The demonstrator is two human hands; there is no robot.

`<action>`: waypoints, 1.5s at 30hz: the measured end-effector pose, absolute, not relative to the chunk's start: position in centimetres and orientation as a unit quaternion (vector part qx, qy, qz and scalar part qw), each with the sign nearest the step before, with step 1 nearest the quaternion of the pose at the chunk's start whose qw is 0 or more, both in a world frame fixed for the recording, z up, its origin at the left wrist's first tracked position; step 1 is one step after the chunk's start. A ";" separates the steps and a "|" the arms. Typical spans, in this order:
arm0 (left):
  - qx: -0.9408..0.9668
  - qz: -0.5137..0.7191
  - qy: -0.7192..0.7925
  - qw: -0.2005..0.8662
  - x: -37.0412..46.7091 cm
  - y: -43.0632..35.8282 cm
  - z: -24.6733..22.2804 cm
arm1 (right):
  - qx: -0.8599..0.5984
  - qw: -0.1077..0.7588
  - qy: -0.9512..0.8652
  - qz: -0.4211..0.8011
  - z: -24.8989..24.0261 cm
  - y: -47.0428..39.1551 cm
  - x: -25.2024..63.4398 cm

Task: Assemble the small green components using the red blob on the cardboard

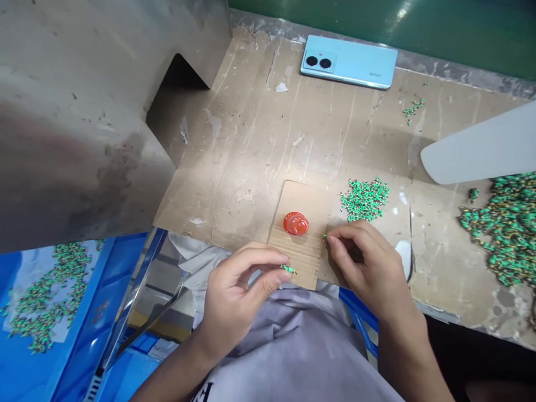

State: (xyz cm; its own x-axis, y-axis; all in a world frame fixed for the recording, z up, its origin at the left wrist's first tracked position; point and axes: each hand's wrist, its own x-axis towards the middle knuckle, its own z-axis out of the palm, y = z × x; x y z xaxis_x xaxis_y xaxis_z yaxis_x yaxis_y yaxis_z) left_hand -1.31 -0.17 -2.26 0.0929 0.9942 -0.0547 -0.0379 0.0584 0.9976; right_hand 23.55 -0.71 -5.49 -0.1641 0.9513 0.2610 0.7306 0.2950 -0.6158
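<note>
My left hand [247, 285] pinches a small green part [287, 268] with dark and yellowish bits between thumb and fingertip. My right hand [364, 257] is closed at the fingertips on a tiny green piece [325, 237], mostly covered by the fingers. Between the hands lies a cardboard piece [307, 201], and on it sits a round blob of glossy red paste [296, 224]. Just beyond my right hand spreads a pile of tiny green pieces [365, 199] with pale and dark ends.
A large heap of green-and-dark parts [511, 229] covers the right side, below a grey-white panel [481, 145]. A light-blue phone [352, 61] lies at the back. A metal housing [84, 123] stands left. Lower left, a blue tray [96, 312] holds many green parts.
</note>
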 end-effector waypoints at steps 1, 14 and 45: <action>0.504 0.472 0.480 0.542 -1.3 -0.2 -2.2 | -0.570 0.311 -0.740 0.177 -5.6 -0.8 23.5; 0.518 0.467 0.482 0.530 -1.6 -0.4 -2.2 | -0.589 0.358 -0.695 0.204 -5.0 -0.8 23.3; 0.578 0.466 0.404 0.534 -1.4 0.0 -2.6 | -0.489 0.399 -0.574 0.523 -1.8 -2.1 19.0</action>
